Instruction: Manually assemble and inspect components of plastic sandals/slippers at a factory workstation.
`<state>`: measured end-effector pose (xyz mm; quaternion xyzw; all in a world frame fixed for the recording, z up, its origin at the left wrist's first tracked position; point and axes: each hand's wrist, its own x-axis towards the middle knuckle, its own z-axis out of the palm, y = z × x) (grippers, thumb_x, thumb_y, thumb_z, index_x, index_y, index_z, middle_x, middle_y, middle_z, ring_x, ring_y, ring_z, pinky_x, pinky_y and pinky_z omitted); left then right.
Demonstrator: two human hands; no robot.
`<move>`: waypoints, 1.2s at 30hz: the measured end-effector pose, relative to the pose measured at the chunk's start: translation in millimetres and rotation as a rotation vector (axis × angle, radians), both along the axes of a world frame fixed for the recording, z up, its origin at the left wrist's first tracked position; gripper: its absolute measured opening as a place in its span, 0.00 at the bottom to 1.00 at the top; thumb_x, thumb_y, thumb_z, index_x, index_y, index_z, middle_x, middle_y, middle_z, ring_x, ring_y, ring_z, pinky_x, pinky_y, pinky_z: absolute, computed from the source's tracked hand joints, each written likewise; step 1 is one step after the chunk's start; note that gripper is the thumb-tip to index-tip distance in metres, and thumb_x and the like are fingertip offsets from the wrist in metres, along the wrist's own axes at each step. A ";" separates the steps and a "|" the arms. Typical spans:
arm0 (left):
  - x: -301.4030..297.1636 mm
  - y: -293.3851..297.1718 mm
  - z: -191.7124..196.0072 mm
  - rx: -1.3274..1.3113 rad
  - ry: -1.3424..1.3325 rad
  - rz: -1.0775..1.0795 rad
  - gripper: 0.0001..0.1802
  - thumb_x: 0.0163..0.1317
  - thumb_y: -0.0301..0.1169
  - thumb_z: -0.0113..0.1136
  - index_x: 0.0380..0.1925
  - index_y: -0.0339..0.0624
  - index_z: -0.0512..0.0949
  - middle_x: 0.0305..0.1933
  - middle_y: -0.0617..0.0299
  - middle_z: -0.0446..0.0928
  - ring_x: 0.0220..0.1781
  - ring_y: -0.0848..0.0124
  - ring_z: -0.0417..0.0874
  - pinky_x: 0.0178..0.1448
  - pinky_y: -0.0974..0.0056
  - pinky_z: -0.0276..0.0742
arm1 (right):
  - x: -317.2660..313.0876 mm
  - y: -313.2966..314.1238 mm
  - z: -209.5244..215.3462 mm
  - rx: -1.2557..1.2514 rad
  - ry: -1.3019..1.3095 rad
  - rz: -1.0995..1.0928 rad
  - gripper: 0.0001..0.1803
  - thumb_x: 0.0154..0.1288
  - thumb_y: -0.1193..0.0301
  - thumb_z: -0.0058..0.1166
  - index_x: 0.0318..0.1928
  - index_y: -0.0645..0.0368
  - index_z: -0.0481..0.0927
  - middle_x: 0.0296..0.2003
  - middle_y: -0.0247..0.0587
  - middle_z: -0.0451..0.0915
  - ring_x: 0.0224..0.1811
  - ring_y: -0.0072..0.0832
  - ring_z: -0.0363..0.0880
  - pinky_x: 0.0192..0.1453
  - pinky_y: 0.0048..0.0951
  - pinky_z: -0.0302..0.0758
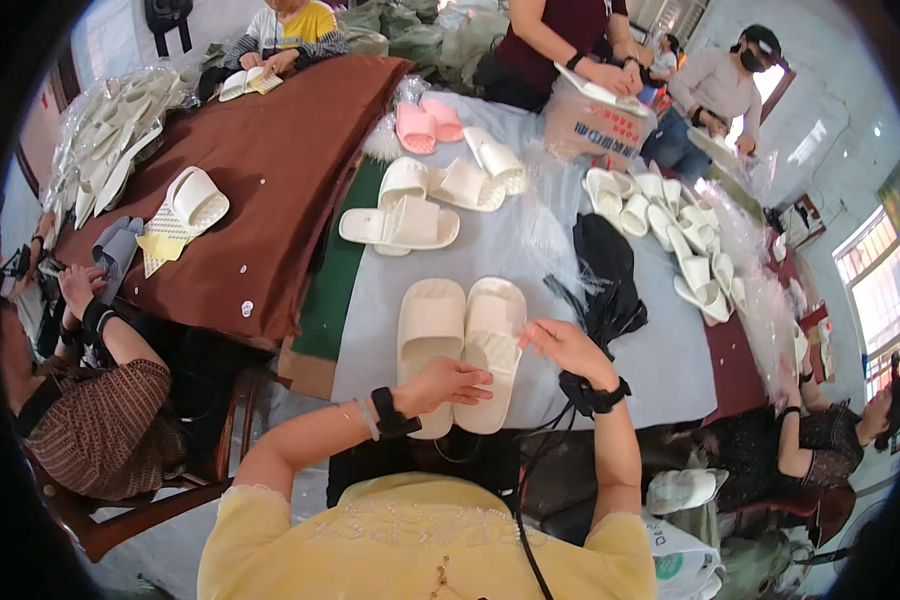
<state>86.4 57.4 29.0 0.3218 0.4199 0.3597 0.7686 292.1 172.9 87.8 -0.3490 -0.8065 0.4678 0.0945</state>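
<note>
2 cream slippers (432,335) lie paired, unwrapped, at the near table edge; loose slippers (696,268) remain far right, apparently unpaired. Left hand (448,385): loosely open, nothing visibly gripped. Right hand (568,350): fingers half-curled, grip unconfirmed.

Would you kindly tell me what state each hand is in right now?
Left hand: loosely open over the nearest cream slippers, nothing visibly held; contact cannot be told.
Right hand: loosely open by their right edge, fingers bent, nothing visibly held.
</note>
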 end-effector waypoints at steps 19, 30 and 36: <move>66.1 63.0 -73.4 0.593 0.695 0.584 0.10 0.54 0.31 0.53 0.31 0.37 0.78 0.31 0.47 0.78 0.34 0.52 0.79 0.38 0.58 0.72 | -35.0 103.6 -85.9 -0.208 -0.126 0.065 0.24 0.60 0.49 0.49 0.38 0.59 0.78 0.20 0.25 0.69 0.19 0.15 0.62 0.22 0.18 0.59; 56.6 37.1 -48.4 0.440 0.645 0.366 0.17 0.61 0.39 0.54 0.38 0.35 0.78 0.29 0.55 0.79 0.34 0.70 0.77 0.40 0.66 0.71 | -31.7 100.4 -77.3 -0.283 0.420 -0.453 0.14 0.64 0.62 0.48 0.42 0.57 0.77 0.27 0.26 0.76 0.20 0.11 0.64 0.23 0.13 0.59; 44.4 -13.5 -22.6 0.396 0.341 0.343 0.19 0.64 0.41 0.50 0.45 0.38 0.76 0.32 0.63 0.77 0.36 0.74 0.76 0.44 0.70 0.70 | -52.3 89.5 -49.7 -0.232 0.734 -0.646 0.14 0.66 0.62 0.45 0.45 0.56 0.74 0.27 0.27 0.75 0.28 0.17 0.72 0.31 0.16 0.65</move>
